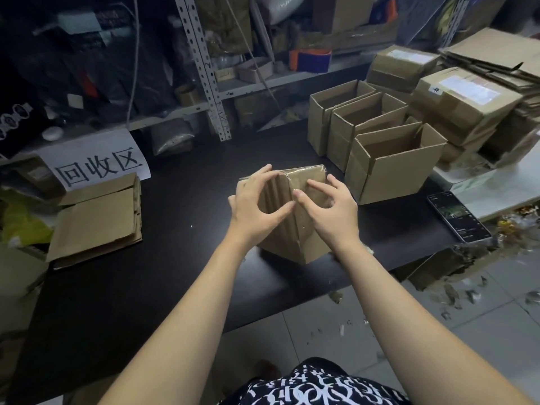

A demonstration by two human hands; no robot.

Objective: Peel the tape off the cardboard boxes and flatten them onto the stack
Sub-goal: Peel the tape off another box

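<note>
Presently at centre frame on the black table point(175, 214): a taped cardboard box point(295, 244), left hand point(251, 206) curled round its upper edge, right hand point(333, 211) clawed at the seam tape point(292, 178) (pinching an end or not, cannot tell). Probably light and stiff yet crushable; best braced by corners, tape lifted from a loose end.

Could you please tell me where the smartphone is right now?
In the head view, the smartphone lies face up at the right edge of the black table, just right of the nearest open cardboard box.
</note>
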